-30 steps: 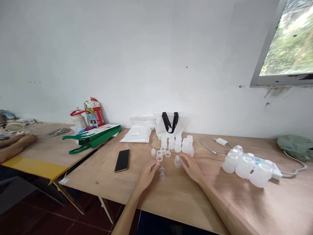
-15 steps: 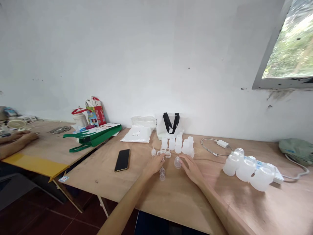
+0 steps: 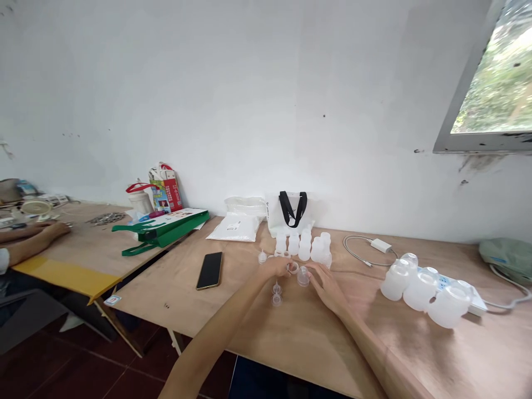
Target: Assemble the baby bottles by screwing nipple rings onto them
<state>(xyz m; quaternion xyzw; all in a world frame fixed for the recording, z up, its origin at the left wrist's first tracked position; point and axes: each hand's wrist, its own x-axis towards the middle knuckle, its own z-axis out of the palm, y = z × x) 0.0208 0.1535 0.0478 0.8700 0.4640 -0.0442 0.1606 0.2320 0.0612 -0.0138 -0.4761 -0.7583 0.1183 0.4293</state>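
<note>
— In front of the white paper bag (image 3: 288, 213), what is the state of the hands?

— The left hand (image 3: 275, 267) and the right hand (image 3: 326, 287) are close together but not touching. The left fingertips (image 3: 287, 267) are at a clear plastic ring (image 3: 293, 267); whether they grip it, I cannot tell. The right hand has its fingers spread, and they touch the side of a clear plastic cup (image 3: 303, 276).

— Where are the parts?

— The ring and cup lie on the plywood table (image 3: 291, 332), directly before the bag, with the cup just right of the ring. 2 small clear cones (image 3: 276, 294) stand nearer the person, below the left hand. A small clear piece (image 3: 262, 257) stands further left. A row of small translucent bottles (image 3: 301, 245) stands between the hands and the bag.

— Other items?

— Right of the bag: a white cable (image 3: 357, 249) and large translucent bottles (image 3: 419, 293). Left of the bag: a white sack (image 3: 235, 228) and a black smartphone (image 3: 210, 270). Further left, on a separate table (image 3: 95, 244), lies a co-worker's hand (image 3: 56, 230), beside a green bag (image 3: 162, 230).
</note>
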